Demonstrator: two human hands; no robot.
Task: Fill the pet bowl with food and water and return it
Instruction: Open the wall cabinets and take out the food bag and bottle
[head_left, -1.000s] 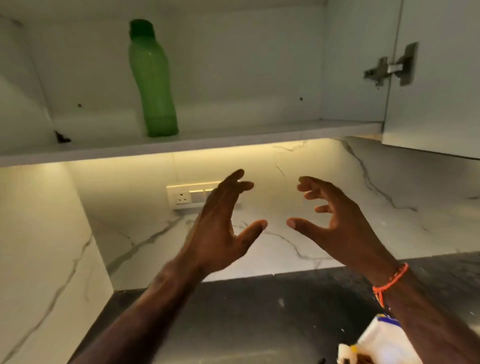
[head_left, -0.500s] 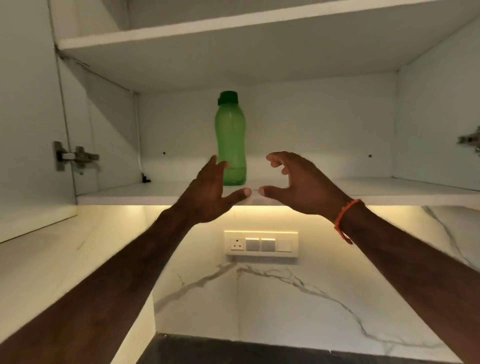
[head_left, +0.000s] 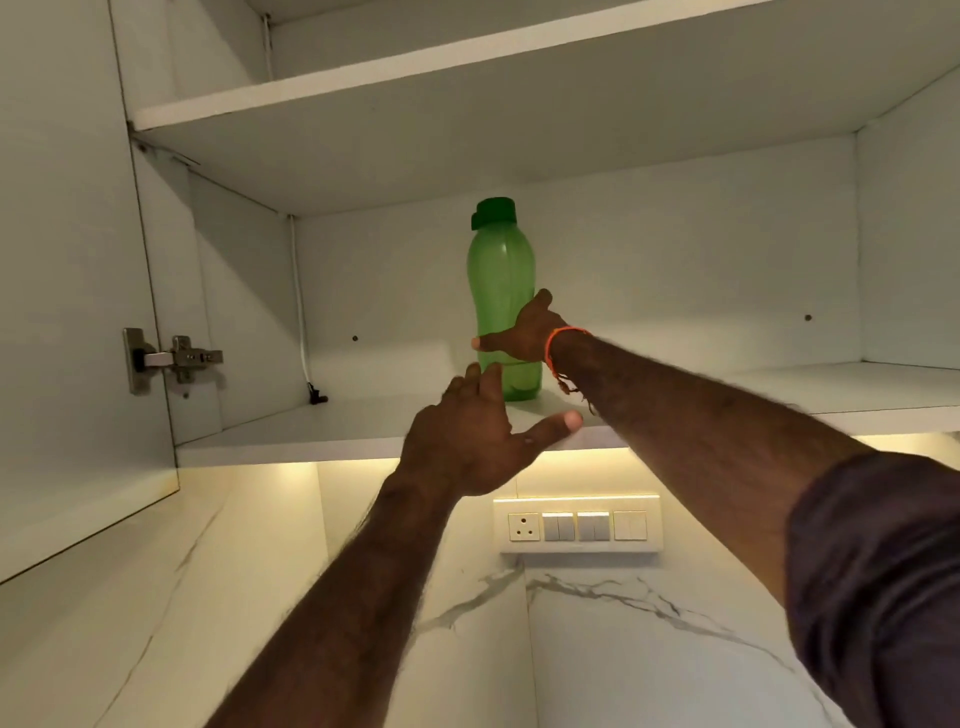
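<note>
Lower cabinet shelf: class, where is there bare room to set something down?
Bare patches on the lower shelf: left of the green bottle toward the hinge, and right toward the side wall. Crowded mid-front, where the right hand and left hand meet.

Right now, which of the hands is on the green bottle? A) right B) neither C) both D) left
A: the right hand wraps the bottle on the shelf; the left hand is open, short of it.
</note>
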